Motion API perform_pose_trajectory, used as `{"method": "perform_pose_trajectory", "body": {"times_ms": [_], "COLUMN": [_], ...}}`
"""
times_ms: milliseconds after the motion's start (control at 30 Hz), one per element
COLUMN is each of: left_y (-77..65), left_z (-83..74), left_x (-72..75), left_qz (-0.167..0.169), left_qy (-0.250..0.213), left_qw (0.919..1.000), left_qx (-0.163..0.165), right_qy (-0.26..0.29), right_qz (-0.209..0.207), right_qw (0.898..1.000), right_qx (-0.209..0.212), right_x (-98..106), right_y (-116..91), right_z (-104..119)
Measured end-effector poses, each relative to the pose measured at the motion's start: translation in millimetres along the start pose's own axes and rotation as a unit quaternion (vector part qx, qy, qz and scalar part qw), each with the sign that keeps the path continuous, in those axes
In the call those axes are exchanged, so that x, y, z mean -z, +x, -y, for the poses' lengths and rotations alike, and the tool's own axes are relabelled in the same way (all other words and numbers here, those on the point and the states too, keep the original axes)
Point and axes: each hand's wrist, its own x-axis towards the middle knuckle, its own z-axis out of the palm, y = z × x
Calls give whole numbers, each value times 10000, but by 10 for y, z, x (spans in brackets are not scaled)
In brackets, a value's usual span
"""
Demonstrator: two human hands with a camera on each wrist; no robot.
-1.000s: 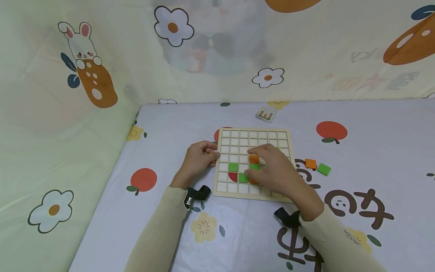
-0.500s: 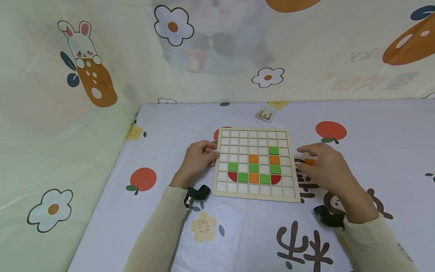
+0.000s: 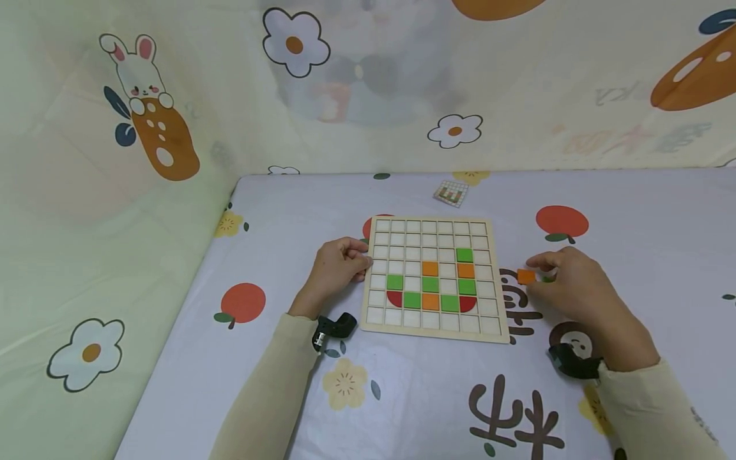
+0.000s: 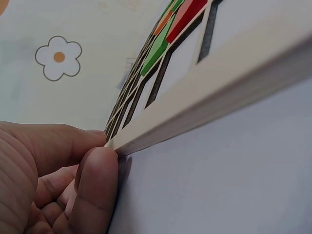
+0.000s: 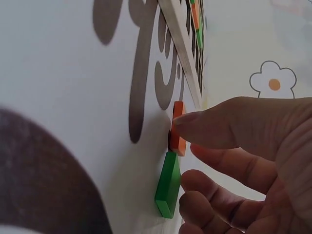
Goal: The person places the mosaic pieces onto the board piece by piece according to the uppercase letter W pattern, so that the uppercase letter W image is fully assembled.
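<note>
A wooden grid board (image 3: pixel 435 334) lies on the table, with green, orange and red tiles in several of its squares. My left hand (image 3: pixel 338 271) pinches the board's left edge; in the left wrist view the thumb (image 4: pixel 95 190) and forefinger meet at the rim. Right of the board, my right hand (image 3: pixel 575 291) has thumb and forefinger around a loose orange tile (image 3: pixel 526 276). In the right wrist view, the thumb lies against that orange tile (image 5: pixel 178 139). A loose green tile (image 5: pixel 168 187) lies beside it, mostly hidden by the hand in the head view.
A small card with a printed grid pattern (image 3: pixel 451 193) lies behind the board. The tablecloth (image 3: pixel 414 396) has fruit, flower and lettering prints. Patterned cloth (image 3: pixel 368 147) hangs along the back and left. Black camera mounts (image 3: pixel 575 363) sit at both wrists.
My right hand has moved right from over the board to the loose tiles, and its fingers have closed in on the orange one. My left hand has stayed at the board's edge.
</note>
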Motion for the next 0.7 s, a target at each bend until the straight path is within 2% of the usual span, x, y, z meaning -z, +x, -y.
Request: {"method": "perform_pose_trajectory", "body": {"times_ms": [200, 533, 700], "left_y": [2, 11, 6], "left_z": [5, 19, 13], "left_x": [2, -1, -1], "left_qz": [-14, -11, 0], "left_qy": [46, 61, 32], "left_qw": [10000, 10000, 10000], "left_qx": [-1, -35, -51], "right_qy": [-59, -71, 20], "right_qz": [135, 332, 246], "right_qw": [9997, 9993, 9995], "right_qx": [-180, -161, -171], "right_x": [-14, 17, -6], "right_y": [36, 89, 81], "right_z": [-8, 7, 19]}}
